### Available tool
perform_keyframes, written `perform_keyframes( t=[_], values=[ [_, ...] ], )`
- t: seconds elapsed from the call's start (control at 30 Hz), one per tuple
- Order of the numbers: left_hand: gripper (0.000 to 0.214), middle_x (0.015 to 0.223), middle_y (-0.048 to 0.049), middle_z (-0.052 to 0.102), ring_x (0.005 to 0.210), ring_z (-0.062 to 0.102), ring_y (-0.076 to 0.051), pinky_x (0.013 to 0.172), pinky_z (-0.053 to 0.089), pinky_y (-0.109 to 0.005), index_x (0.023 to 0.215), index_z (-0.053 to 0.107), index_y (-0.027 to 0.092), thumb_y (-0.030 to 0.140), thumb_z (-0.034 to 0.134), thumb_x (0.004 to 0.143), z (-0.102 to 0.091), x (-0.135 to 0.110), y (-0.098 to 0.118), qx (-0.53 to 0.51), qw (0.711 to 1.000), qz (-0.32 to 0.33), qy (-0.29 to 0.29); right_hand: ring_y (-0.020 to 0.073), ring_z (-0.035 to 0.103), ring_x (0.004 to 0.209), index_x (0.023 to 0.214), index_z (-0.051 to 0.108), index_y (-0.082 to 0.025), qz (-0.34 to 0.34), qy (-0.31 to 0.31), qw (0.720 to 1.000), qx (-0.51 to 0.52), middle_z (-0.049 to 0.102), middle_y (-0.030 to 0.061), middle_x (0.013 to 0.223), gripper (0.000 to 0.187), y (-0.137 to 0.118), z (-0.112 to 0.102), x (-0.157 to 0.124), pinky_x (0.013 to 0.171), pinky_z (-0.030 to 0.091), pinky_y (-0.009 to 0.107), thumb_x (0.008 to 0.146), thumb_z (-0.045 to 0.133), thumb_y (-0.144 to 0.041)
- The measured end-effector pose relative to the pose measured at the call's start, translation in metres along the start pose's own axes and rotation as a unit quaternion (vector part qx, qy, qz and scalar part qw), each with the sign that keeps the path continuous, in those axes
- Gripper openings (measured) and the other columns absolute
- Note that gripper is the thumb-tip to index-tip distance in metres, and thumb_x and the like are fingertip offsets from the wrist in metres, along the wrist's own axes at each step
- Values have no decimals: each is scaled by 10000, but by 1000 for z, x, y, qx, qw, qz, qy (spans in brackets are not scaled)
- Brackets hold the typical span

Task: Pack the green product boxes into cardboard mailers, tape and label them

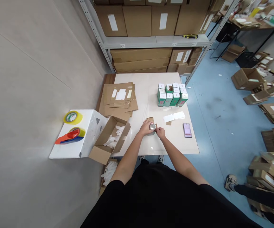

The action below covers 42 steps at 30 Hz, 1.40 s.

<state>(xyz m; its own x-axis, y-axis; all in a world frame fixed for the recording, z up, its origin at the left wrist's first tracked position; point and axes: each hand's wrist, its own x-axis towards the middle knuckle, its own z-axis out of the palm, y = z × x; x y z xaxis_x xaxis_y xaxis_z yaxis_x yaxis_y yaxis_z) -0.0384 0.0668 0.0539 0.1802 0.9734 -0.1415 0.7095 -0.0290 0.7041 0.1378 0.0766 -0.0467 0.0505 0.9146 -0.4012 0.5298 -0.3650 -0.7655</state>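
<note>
My left hand (pixel 145 127) is closed around the side of a small container with a round silver top (pixel 152 127), near the table's front edge. Just right of it, the fingers of my right hand (pixel 161 133) are pinched together; what they hold, if anything, is too small to make out. Brown cardboard (pixel 150 119) shows behind the container, and a bit of green shows below it, partly covered by my hands. Beyond my hands lie white paper strips (pixel 174 117). A purple pack (pixel 187 130) rests to the right.
Several green-and-white boxes (pixel 172 95) stand at the table's back right. Flattened cardboard (pixel 120 98) lies at back left. An open carton (pixel 109 136) with white scraps adjoins a white block (pixel 79 139) bearing yellow tape (pixel 73 117). A shelf (pixel 137 42) stands behind; another person's leg (pixel 253 193) is at right.
</note>
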Motion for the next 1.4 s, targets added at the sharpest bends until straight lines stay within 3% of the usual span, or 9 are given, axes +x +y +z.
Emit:
perform_keyframes(
  t=[0.1,0.33,0.53,0.87,1.07,1.17,1.3,1.4],
  values=[
    [618,1762,-150,235,1624,206,-409,1266,323,-535,1309,660,203,288,846,726,-1,8,-3,28,998,-14,-56,218,676,743,612,609,-232,7,11,1000,-9,714,55,656,421,0,1,-2,660,455,266,879,571,-555],
    [552,1794,-101,148,1624,178,-453,1220,380,-577,1248,686,238,341,861,735,-15,15,-8,77,991,-8,-111,211,690,730,611,607,-232,16,5,1000,-1,725,63,671,416,-4,8,-10,651,460,261,902,540,-522],
    [612,1801,-67,122,1623,185,-447,1224,382,-559,1320,689,279,272,840,727,-21,18,-22,113,980,9,-162,207,686,769,675,650,-215,-6,14,1000,-24,730,64,711,430,-8,9,-15,682,470,256,915,564,-561],
    [602,1799,-29,150,1624,169,-442,1230,336,-597,1265,734,320,355,864,678,1,41,-31,138,975,-2,-175,202,680,776,708,647,-206,8,40,999,-26,713,55,714,466,-14,14,-18,705,487,258,927,582,-612],
    [742,1795,-123,125,1612,97,-532,1188,331,-670,1302,719,273,276,930,591,0,45,-20,206,955,-19,-212,198,672,761,707,649,-211,-4,52,998,-26,695,49,678,469,-17,16,-21,692,483,258,926,583,-620],
    [749,1791,-132,136,1616,70,-533,1182,323,-692,1323,706,279,315,938,611,0,40,-16,217,946,-41,-238,194,662,756,715,645,-210,7,59,998,-26,688,40,672,477,-18,19,-23,693,482,257,927,568,-630],
    [637,1798,-99,125,1630,77,-488,1214,324,-649,1308,723,268,338,889,698,-1,22,-25,165,967,-4,-195,189,647,740,709,623,-216,23,72,997,-23,686,35,678,487,-15,20,-25,696,479,261,920,570,-652],
    [628,1778,-87,225,1637,161,-396,1275,300,-544,1372,696,266,321,843,764,2,0,-43,76,992,37,-92,187,646,741,723,614,-220,21,70,997,-24,689,35,686,478,-13,19,-25,698,476,259,928,562,-649]
  ],
)
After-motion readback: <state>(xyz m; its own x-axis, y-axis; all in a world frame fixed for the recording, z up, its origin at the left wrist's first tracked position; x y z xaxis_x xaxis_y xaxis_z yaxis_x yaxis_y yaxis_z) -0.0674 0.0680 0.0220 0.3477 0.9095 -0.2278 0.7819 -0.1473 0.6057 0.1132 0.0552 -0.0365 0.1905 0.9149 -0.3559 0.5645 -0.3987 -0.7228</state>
